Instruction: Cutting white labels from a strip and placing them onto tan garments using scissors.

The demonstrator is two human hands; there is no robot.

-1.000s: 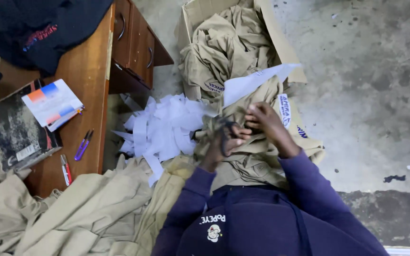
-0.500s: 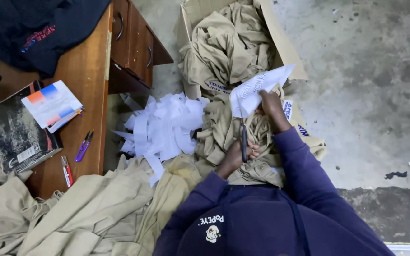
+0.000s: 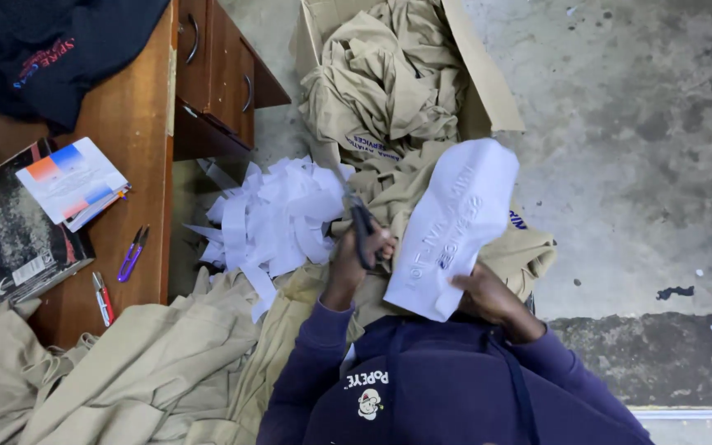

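Observation:
My left hand [image 3: 354,257] is closed around dark-handled scissors [image 3: 359,221], blades pointing up and away from me over the khaki cloth. My right hand [image 3: 488,297] grips the lower edge of a white backing sheet [image 3: 455,227] with faint lettering, held up flat above a khaki garment [image 3: 529,251] on my lap. The scissors sit just left of the sheet, close to its edge. A heap of cut white paper strips [image 3: 278,218] lies left of my left hand.
An open cardboard box [image 3: 488,78] full of khaki garments [image 3: 385,78] stands ahead. A wooden desk [image 3: 138,124] on the left carries a dark garment, booklets [image 3: 72,181], a purple thread snipper [image 3: 132,254] and a red one [image 3: 102,298]. More khaki cloth [image 3: 125,371] is piled lower left. Concrete floor lies to the right.
My right hand has raised the white sheet off the garment and turned it flat toward me. My left hand has moved apart from it, keeping hold of the scissors.

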